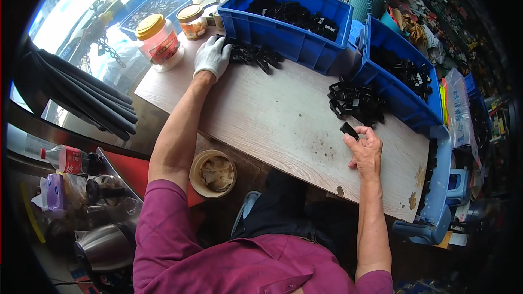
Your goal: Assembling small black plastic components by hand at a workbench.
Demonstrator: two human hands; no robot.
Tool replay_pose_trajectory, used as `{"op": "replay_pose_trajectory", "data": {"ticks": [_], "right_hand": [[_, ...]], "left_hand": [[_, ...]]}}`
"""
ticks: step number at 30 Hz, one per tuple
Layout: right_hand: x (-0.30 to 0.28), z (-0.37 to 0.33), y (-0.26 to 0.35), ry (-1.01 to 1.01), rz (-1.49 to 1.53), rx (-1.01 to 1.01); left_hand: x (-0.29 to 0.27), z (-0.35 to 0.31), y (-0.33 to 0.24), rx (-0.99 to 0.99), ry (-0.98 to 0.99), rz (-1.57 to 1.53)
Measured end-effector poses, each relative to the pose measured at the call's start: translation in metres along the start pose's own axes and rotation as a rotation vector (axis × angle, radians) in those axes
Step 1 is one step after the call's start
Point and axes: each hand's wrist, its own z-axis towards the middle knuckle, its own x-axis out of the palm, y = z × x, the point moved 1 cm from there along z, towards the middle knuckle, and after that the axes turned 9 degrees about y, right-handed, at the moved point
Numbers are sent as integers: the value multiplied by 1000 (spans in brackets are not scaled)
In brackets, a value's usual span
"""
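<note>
My right hand (366, 152), bare, pinches a small black plastic piece (349, 130) between thumb and index finger, above the right part of the pale wooden table (261, 114). Just beyond it lies a heap of similar black plastic pieces (357, 100). At the table's far left, my left hand (212, 59) wears a white glove. Its fingers stretch forward, the thumb apart, against the left end of another black pile (255, 56). The fingertips are partly lost among the dark pieces. I see nothing clearly held there.
Two blue crates (283, 35) (400, 90) of black pieces stand along the far edge. Two yellow-lidded jars (158, 41) (192, 22) are beside my left hand. Below the table's near edge sits a round bucket (213, 173). A light-blue plastic stool (436, 215) borders the right end.
</note>
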Motion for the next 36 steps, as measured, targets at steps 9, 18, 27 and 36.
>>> {"op": "replay_pose_trajectory", "data": {"ticks": [9,18,27,36], "right_hand": [[-2,-1,2,0,30,2],[-2,0,-2,-1,41,-10],[-5,-4,0,-7,73,44],[-43,-22,-6,-1,392,106]], "left_hand": [[-5,-52,-71,214,-18,-125],[-46,-101,-125,444,-161,-75],[-32,-108,-135,432,68,-118],[-21,-109,-149,268,118,-304]]}}
